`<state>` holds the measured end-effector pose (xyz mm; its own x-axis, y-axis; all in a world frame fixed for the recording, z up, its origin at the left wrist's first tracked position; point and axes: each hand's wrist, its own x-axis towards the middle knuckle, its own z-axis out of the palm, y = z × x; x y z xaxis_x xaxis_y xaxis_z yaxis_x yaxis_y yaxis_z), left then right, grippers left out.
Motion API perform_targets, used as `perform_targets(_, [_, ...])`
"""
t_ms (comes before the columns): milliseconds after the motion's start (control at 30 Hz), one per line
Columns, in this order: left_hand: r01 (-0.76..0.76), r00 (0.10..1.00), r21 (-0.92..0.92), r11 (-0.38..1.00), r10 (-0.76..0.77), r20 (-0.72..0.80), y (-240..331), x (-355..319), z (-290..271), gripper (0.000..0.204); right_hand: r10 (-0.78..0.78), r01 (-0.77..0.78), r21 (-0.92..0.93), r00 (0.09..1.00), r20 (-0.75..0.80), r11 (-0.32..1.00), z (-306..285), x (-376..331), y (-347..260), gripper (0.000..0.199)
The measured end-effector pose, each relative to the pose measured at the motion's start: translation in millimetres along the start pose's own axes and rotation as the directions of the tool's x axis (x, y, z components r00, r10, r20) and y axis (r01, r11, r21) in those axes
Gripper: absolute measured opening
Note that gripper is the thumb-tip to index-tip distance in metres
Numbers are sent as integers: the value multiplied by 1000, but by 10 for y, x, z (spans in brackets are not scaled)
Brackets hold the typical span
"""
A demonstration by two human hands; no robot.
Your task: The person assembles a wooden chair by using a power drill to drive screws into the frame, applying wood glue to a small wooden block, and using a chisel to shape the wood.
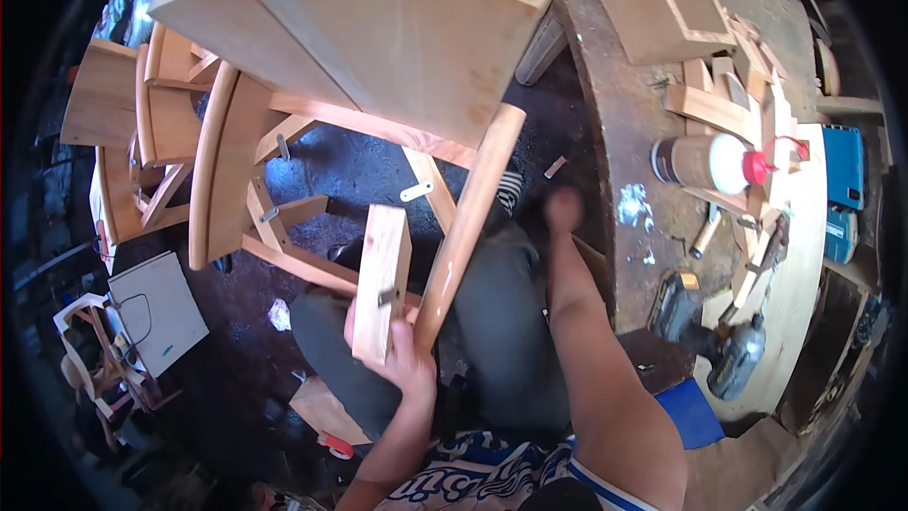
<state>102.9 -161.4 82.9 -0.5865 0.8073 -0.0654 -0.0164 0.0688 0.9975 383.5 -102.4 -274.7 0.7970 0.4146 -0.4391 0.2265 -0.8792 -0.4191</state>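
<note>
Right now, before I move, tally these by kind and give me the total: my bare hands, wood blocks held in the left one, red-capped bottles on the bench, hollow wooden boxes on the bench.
Hands: 2, the left hand and the right hand
Held wood block: 1
Red-capped bottle: 1
Hollow wooden box: 1
Total: 5

wooden block [380, 260] | pale, squared, dark-marked | near upright | beside rounded rail [470, 227]

Left forearm [402, 445] rises from the lower edge to the left grip [401, 356], which is curled closed. Right arm [598, 341] extends farther forward, leaning slightly inward; the right grip [564, 210] is blurred, its finger pose unclear.
</note>
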Motion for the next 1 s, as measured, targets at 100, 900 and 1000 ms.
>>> perform_targets(100, [-7,997,23,1000,5,82,-95,-78,-79,59,3,-4,-91,1000,-7,996,105,233,-113,26])
perform_targets(900, [312,880,-113,943,-332,-341,34,-93,27,80,-178,196,-242,979,94,950,653,1097,154,23])
perform_targets(1000, [363,846,-104,926,-374,-380,39,-112,28,76,-170,187,-228,981,90,956,636,1156,133,23])
